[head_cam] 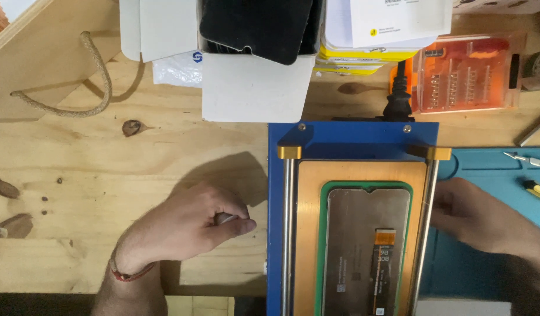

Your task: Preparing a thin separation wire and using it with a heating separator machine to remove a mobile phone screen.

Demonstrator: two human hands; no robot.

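Phone screen panel (366,246) seated face down in green mould (321,234) on blue heated separator station (352,137), flex cable up, between the two side rails. Left hand (185,228) closed around a small grey tool (225,218) just beside the station's left edge; right hand (478,216) resting at right rail (425,222), finger state not discernible. Judged step: steadying station before separation; next move likely requires bringing tool to panel edge with light, level pressure.

Open desk (77,175) lies left of the blue heating station (352,140), interrupted only by the left hand (188,228) and a rope loop (88,82) farther back. Rearward passage is blocked by white boxes (252,82) and an orange bit case (466,73). The right hand (481,219) rests against the station's right rail, over the blue mat (492,169).
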